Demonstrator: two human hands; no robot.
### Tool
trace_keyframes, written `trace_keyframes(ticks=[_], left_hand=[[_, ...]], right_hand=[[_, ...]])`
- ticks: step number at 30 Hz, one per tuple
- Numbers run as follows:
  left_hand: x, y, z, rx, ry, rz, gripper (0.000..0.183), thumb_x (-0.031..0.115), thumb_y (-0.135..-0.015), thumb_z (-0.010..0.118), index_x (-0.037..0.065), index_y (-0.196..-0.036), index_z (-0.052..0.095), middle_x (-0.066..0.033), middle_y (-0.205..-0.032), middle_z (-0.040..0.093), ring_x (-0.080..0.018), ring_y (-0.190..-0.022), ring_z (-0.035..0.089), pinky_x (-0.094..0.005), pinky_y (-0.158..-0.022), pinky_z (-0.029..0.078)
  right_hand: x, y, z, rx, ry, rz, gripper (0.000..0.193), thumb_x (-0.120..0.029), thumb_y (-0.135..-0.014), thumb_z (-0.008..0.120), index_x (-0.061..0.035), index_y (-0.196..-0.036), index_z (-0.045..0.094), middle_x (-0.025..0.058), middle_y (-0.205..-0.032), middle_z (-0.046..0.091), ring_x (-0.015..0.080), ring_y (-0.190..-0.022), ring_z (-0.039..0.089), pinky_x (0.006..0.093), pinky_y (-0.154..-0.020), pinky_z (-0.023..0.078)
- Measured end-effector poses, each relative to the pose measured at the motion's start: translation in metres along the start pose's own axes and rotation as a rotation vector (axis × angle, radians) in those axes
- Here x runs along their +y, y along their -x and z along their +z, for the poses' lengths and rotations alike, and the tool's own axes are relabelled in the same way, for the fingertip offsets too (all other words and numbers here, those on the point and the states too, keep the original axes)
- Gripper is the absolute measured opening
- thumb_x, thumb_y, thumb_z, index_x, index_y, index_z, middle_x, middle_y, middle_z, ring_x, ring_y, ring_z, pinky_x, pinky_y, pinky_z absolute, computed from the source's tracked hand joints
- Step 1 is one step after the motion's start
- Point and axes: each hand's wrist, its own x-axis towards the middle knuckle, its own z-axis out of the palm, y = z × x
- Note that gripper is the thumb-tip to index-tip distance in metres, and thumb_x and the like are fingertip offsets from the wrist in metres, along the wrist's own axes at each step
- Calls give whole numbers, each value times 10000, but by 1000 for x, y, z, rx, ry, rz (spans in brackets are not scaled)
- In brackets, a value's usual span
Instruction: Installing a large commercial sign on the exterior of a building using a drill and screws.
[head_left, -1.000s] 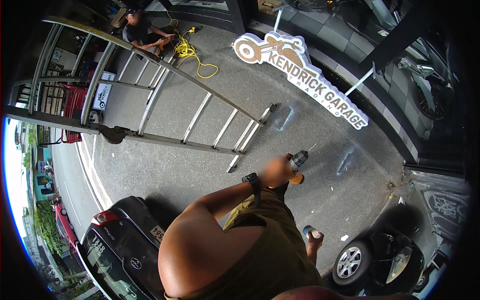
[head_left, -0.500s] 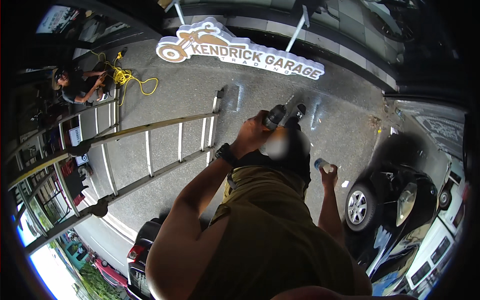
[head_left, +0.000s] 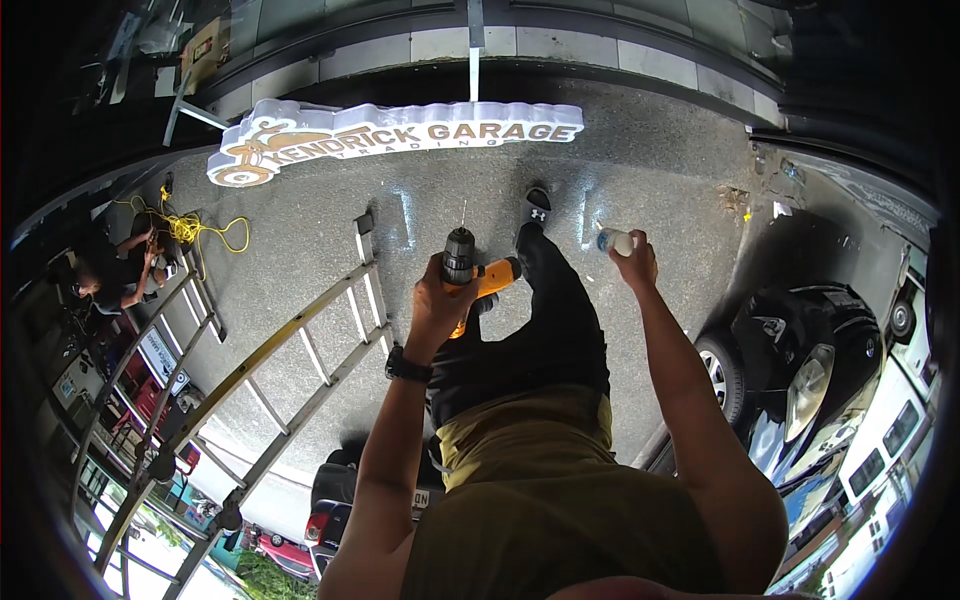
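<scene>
An orange and black cordless drill [head_left: 460, 255] is in my left hand [head_left: 432, 312], the fingers closed around it near the chuck. A thin bit stands out of the chuck and points ahead, away from me. My right hand [head_left: 638, 264] is held out to the right, closed around a small whitish plastic bottle [head_left: 612, 240] with a blue part on its side. One of my feet, in a black slide sandal [head_left: 537, 206], is on the pavement between the two hands.
A white cut-out sign [head_left: 400, 135] with a motorcycle shape stands ahead on metal supports. At left are a long ladder [head_left: 300, 325], a yellow cord [head_left: 185, 228] and a crouching person [head_left: 125, 270]. A black car [head_left: 810, 360] is parked at right. Pale chalky marks [head_left: 407, 215] lie on the pavement.
The view has turned, so the sign and ladder sit further left. My right hand has moved forward with the bottle. The drill now points straight ahead instead of toward the right.
</scene>
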Motion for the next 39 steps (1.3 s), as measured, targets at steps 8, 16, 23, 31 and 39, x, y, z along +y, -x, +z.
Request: trace_keyframes(ticks=[8, 16, 23, 31, 39], left_hand=[[-86, -132, 76, -37, -19, 13, 395, 165, -837, 783, 8, -1130, 571, -120, -863, 708, -220, -735, 718, -369, -670, 585], [-178, -237, 119, -91, -78, 84, 457, 206, -801, 802, 20, -1146, 568, -139, -859, 703, -293, -771, 723, -400, -691, 571], [-248, -301, 141, -104, -25, 248, 520, 217, -765, 800, 29, -1192, 571, -183, -945, 713, -366, -870, 723, -420, -760, 571], [-287, -341, 173, -151, 39, 501, 547, 254, -767, 798, 26, -1206, 564, -201, -987, 680, -395, -956, 677, -458, -812, 539], [-296, -323, 170, -184, 60, 425, 551, 423, -827, 779, 30, -1154, 571, -194, -936, 659, -393, -913, 671, -454, -759, 527]], right_hand=[[-19, -179, 85, 52, -48, 122, 725, -450, -713, 844, -213, -1312, 512, 165, -1183, 648, 373, -1098, 650, 513, -894, 525], [-5, -318, 144, 232, 59, 3, 691, -418, -734, 829, -216, -1312, 511, 176, -1191, 637, 398, -1074, 654, 520, -866, 533], [-10, -406, 184, 337, 112, -218, 641, -373, -755, 823, -197, -1295, 527, 226, -1145, 644, 461, -1034, 655, 562, -842, 545], [61, -469, 196, 304, 233, -341, 657, -384, -827, 801, -162, -1372, 508, 209, -1261, 651, 424, -1152, 630, 558, -919, 525], [90, -520, 225, 312, 137, -347, 603, -320, -900, 731, -101, -1404, 483, 243, -1283, 622, 442, -1135, 627, 562, -905, 516]])
